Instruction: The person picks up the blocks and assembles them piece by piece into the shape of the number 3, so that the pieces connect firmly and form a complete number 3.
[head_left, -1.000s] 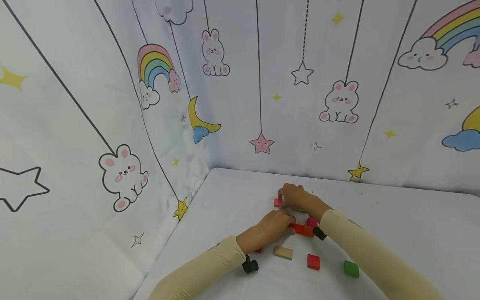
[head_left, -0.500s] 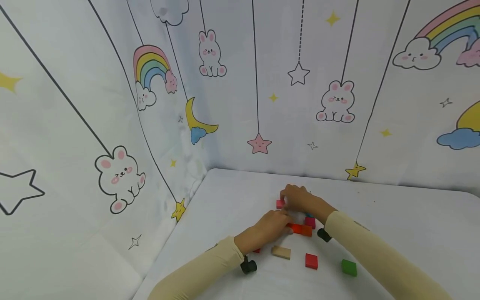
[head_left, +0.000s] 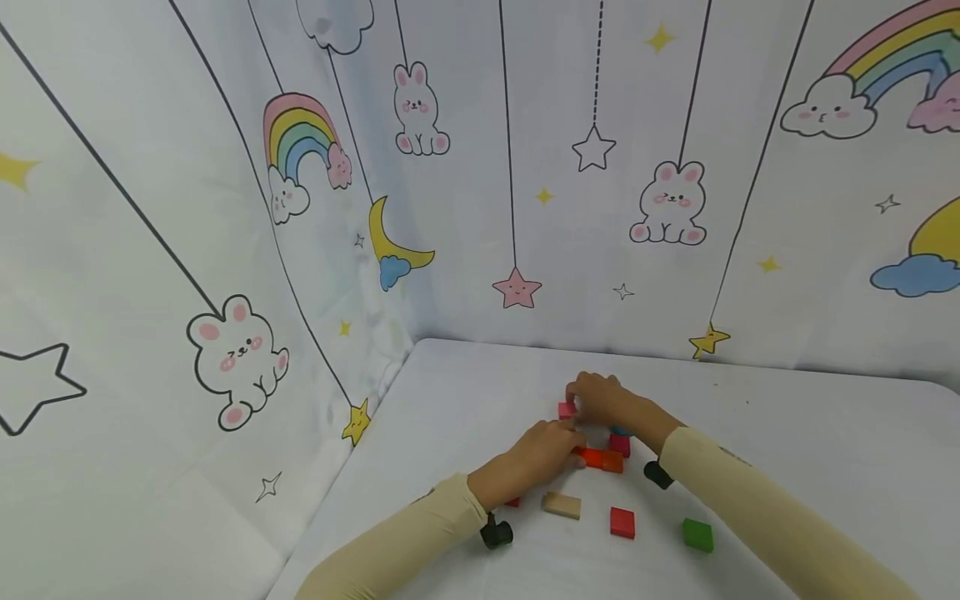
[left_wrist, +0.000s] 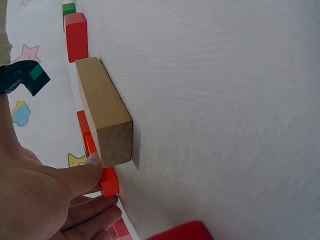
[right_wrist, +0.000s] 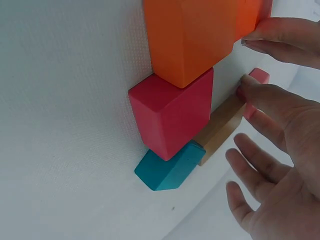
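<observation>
My left hand (head_left: 536, 458) pinches a red-orange block (left_wrist: 110, 182) between thumb and fingers, at the left end of a row with an orange block (right_wrist: 195, 40). Beyond it, my right hand (head_left: 603, 400) holds a small pink block (right_wrist: 258, 76) by thumb and index finger, its other fingers spread. That pink block sits at the far end of a plain wooden block (right_wrist: 222, 125). At the wooden block's near end are a teal block (right_wrist: 167, 170) and a crimson block (right_wrist: 172, 115), which touches the orange block. The right palm hides part of this group in the head view.
Nearer the person lie a loose wooden block (head_left: 562, 505), a red block (head_left: 622, 522) and a green block (head_left: 698, 535). Another red block (head_left: 513, 502) is partly hidden under the left wrist. White cloth walls with printed bunnies stand behind the white table (head_left: 810, 467).
My right hand has moved slightly right and nearer, bringing the pink block with it toward the group. The left hand stays almost still on the red-orange block. The head view has shifted slightly.
</observation>
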